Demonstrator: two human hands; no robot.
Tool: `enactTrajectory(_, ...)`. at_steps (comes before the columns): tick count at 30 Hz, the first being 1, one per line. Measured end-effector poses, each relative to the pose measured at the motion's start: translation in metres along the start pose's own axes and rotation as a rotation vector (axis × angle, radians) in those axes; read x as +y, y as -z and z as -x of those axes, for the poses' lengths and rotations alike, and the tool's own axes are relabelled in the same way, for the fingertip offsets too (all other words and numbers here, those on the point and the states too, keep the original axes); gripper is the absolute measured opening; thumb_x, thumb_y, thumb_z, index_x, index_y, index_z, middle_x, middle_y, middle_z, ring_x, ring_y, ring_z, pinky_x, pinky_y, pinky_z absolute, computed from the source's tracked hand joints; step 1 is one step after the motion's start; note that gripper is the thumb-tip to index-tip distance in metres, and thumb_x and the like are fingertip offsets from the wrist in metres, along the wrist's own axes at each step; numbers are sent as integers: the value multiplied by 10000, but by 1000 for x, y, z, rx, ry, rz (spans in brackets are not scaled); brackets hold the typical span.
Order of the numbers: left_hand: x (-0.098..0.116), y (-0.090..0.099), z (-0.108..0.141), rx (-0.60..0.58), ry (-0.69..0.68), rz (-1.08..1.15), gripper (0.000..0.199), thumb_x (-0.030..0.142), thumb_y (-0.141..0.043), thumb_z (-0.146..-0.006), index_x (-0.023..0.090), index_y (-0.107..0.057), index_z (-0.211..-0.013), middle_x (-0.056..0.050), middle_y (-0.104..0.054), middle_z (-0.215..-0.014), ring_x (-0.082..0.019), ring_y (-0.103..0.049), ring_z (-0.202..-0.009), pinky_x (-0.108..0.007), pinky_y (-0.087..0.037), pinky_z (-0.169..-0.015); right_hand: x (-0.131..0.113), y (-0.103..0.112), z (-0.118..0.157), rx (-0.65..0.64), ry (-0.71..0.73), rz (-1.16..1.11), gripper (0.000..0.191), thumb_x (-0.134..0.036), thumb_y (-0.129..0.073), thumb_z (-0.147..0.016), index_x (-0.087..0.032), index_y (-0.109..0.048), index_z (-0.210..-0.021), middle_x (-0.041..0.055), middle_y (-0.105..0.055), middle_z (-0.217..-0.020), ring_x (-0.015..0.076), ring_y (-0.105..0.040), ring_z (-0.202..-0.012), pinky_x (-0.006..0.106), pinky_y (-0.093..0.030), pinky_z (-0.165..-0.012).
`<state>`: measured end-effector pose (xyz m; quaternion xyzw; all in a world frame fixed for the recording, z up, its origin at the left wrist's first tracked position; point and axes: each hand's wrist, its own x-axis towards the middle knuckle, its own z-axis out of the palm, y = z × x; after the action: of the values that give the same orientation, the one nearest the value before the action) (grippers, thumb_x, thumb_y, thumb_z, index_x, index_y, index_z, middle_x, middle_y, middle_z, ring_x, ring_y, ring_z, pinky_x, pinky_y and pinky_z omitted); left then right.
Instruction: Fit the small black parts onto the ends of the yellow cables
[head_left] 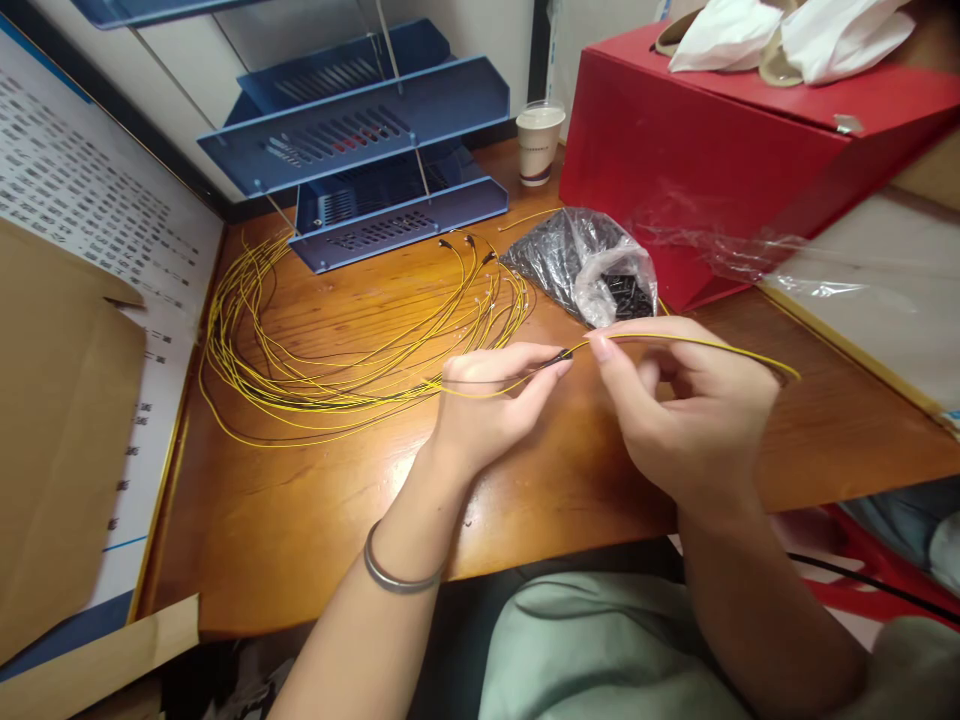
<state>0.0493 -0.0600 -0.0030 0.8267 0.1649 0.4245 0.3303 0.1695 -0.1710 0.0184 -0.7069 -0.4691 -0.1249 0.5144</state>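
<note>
My left hand [495,395], with a dark bangle on its wrist, pinches a small black connector [561,356] between thumb and forefinger. Yellow and dark wires trail from it across the back of that hand. Just to the right, my right hand [694,410] grips a yellow wire [739,352] at the fingertips, close to the connector; its free end sticks out past the knuckles. Behind the hands lies a clear plastic bag [551,255] of small black parts, its mouth facing me. A large loose coil of yellow and black wires [259,395] rests on the wooden table.
A blue tiered file rack [450,105] stands at the back, with a paper cup [538,145] beside it. The big red box [675,150] carries white tissue-like items [727,35] on top. Cardboard [67,400] and a printed board [90,170] line the left side.
</note>
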Motion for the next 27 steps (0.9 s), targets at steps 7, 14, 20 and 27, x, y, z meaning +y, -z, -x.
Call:
enactTrajectory(7, 1, 0, 0, 3, 12, 32, 98, 224, -731, -877, 158, -783, -927, -36, -813, -868, -124, -755, -697, -200, -587, -673, 0, 1, 0, -29, 11, -31, 44, -237, -715, -876, -226, -744, -908, 0, -686, -742, 90, -432, -470, 286, -401, -509)
enactTrajectory(14, 0, 0, -1, -6, -13, -21, 93, 226, -727, -879, 159, -781, -915, -33, -811, -854, -126, -752, -696, -207, -585, -680, 1, 1, 1, 1, -11, -27, 61, -254, -713, -878, -214, -737, -838, -22, -603, -626, 92, -415, -463, 277, -372, -495)
enactTrajectory(20, 0, 2, 1, -60, 16, 16, 133, 224, -692, -900, 159, -780, -975, -41, -814, -916, -127, -753, -721, -206, -592, -689, 2, 1, 0, -197, -39, -49, 65, -223, -697, -875, -196, -747, -906, -54, -537, -574, 71, -398, -419, 266, -361, -483)
enactTrajectory(27, 1, 0, 0, -36, 3, 35, 127, 233, -703, -900, 144, -775, -955, -46, -813, -895, -126, -755, -725, -203, -578, -691, 0, 1, 2, -14, -56, -16, 85, -291, -721, -877, -211, -751, -881, -59, -466, -526, 88, -391, -452, 264, -364, -500)
